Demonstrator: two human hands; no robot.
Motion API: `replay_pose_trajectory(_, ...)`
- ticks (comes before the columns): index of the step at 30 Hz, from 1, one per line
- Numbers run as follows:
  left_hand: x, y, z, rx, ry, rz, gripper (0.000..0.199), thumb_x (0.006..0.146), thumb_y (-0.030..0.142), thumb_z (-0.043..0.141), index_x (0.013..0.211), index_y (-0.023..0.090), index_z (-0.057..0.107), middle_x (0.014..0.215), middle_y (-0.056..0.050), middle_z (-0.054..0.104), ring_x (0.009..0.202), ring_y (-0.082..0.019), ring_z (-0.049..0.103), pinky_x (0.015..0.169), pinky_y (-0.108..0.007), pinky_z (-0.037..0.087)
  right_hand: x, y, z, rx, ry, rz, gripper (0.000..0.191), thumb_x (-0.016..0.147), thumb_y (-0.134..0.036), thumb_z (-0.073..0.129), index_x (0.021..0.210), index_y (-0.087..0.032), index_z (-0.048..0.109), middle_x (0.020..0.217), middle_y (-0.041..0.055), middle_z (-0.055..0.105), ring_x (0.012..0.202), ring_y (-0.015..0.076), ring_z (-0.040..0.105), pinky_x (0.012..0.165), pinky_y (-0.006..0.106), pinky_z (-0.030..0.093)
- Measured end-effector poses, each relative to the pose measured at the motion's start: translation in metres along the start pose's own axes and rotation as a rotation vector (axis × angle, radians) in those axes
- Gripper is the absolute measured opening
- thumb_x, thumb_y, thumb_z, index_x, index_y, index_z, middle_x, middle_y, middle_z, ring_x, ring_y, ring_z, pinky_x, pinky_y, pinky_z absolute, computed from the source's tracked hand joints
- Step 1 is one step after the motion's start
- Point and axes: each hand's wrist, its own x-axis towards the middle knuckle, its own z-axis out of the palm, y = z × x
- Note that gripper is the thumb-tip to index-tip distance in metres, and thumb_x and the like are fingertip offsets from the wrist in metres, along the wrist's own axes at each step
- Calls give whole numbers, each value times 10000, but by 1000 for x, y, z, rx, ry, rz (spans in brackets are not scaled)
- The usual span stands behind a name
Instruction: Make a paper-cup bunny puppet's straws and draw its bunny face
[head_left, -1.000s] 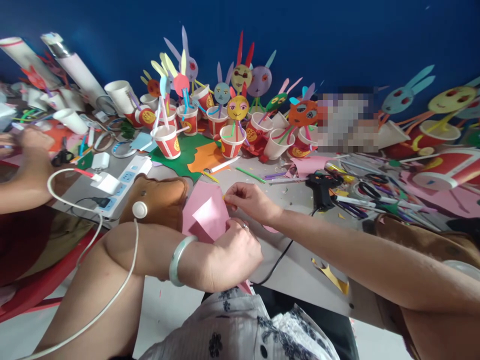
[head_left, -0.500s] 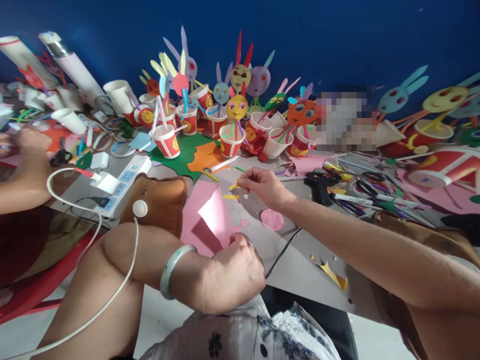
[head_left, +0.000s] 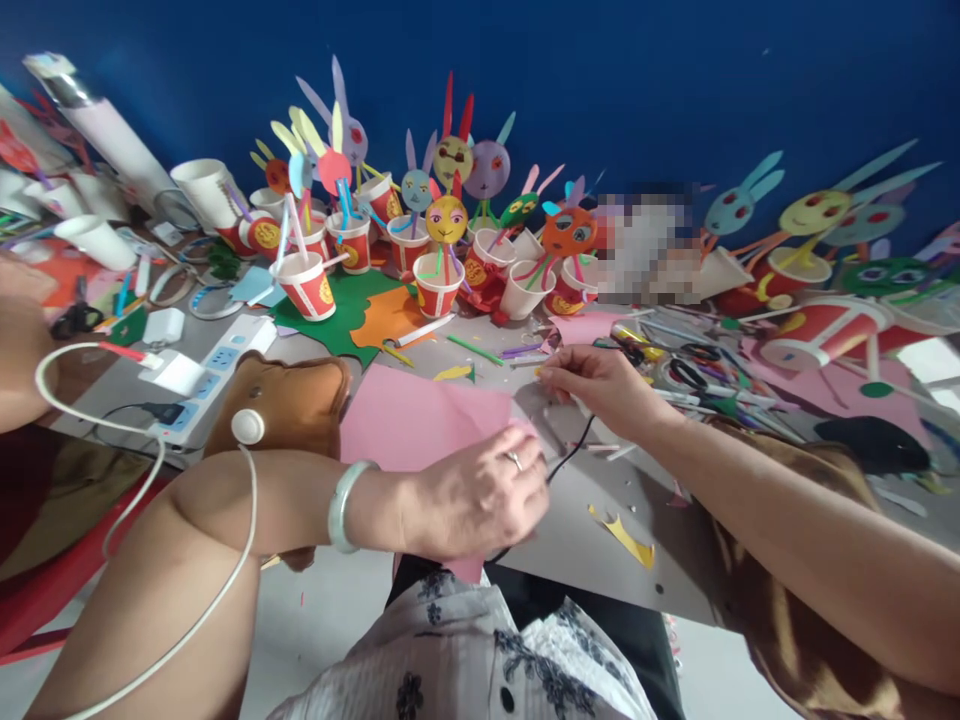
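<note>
Near the centre of the frame, the pink paper (head_left: 412, 415) is held at its right end by the left hand (head_left: 487, 490), whose fingers are curled over it. To the right of it, the fingertips of the right hand (head_left: 600, 385) are drawn together, and a speck of yellow is seen at them; whether it is gripped cannot be told. A yellow scrap (head_left: 630, 543) is seen at lower right, on the table (head_left: 577, 560). Green paper (head_left: 337, 325) is overlapped by orange paper (head_left: 382, 318) at upper left of centre, with cups (head_left: 439, 293) ranged behind.
</note>
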Motion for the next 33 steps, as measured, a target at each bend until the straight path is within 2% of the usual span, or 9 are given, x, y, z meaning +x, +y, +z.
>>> replay_pose_trajectory(2, 0, -3, 9, -16, -84, -127, 597, 961, 520, 537, 1236, -4, 618, 1306, -256, 629, 1243, -313, 592, 1127, -464, 376, 1, 7, -9, -59, -18, 27, 441, 699, -586, 790, 732, -171, 644, 525, -23, 564, 467, 89, 442, 458, 248, 321)
replay_pose_trajectory(4, -3, -4, 16, -27, -113, -176, 703, 952, 579, 519, 1316, -21, 555, 1358, -269, 593, 1306, -329, 549, 1160, -488, 331, 2, 12, -13, -111, -52, 42, 423, 693, -566, 788, 725, -168, 650, 516, -25, 566, 455, 89, 445, 453, 246, 328)
replay_pose_trajectory(12, -11, -2, 32, -59, -179, -188, 787, 938, 673, 446, 1319, -10, 541, 1384, -261, 563, 1292, -344, 538, 1143, -487, 325, -5, 16, 5, -131, -190, -7, 308, 770, -477, 725, 750, -173, 677, 558, -17, 600, 495, 108, 511, 473, 240, 388)
replay_pose_trajectory(16, -8, -5, 33, -115, -168, -160, 745, 925, 689, 453, 1244, 30, 595, 1352, -246, 576, 1234, -323, 563, 1121, -478, 347, -6, 17, 11, -121, -142, 10, 307, 781, -479, 716, 761, -175, 680, 582, -7, 619, 517, 123, 531, 500, 256, 405)
replay_pose_trajectory(21, -3, -18, 32, -189, -129, -189, 652, 982, 631, 372, 1205, 70, 619, 1334, -223, 590, 1258, -323, 538, 1105, -493, 370, -3, 18, 13, -249, -41, -112, 229, 798, -404, 674, 734, -184, 690, 632, 11, 663, 582, 140, 552, 558, 269, 422)
replay_pose_trajectory(24, -1, -26, 35, -159, -145, -297, 609, 1008, 568, 366, 1243, 53, 590, 1364, -230, 559, 1312, -353, 484, 1096, -510, 370, -2, 20, 16, -316, -48, -158, 185, 812, -360, 650, 743, -195, 699, 694, 27, 706, 641, 162, 598, 617, 286, 457)
replay_pose_trajectory(26, -1, -30, 38, -169, -185, -331, 563, 1011, 539, 388, 1200, 56, 606, 1288, -207, 595, 1220, -335, 538, 1036, -485, 415, -1, 22, 18, -342, -57, -183, 173, 822, -344, 643, 754, -198, 706, 729, 39, 724, 676, 177, 623, 649, 300, 474)
replay_pose_trajectory(29, 0, -34, 41, -184, -230, -353, 518, 1001, 526, 432, 1142, 69, 630, 1205, -178, 618, 1078, -305, 585, 927, -449, 466, 0, 25, 18, -361, -76, -226, 162, 838, -314, 627, 788, -199, 730, 795, 57, 745, 746, 201, 658, 715, 326, 498)
replay_pose_trajectory(33, 3, -38, 41, -194, -235, -341, 489, 994, 514, 458, 1088, 75, 651, 1150, -163, 632, 1033, -297, 593, 880, -424, 474, 2, 26, 14, -369, -103, -247, 181, 862, -287, 602, 871, -206, 763, 889, 70, 762, 845, 225, 691, 803, 354, 517)
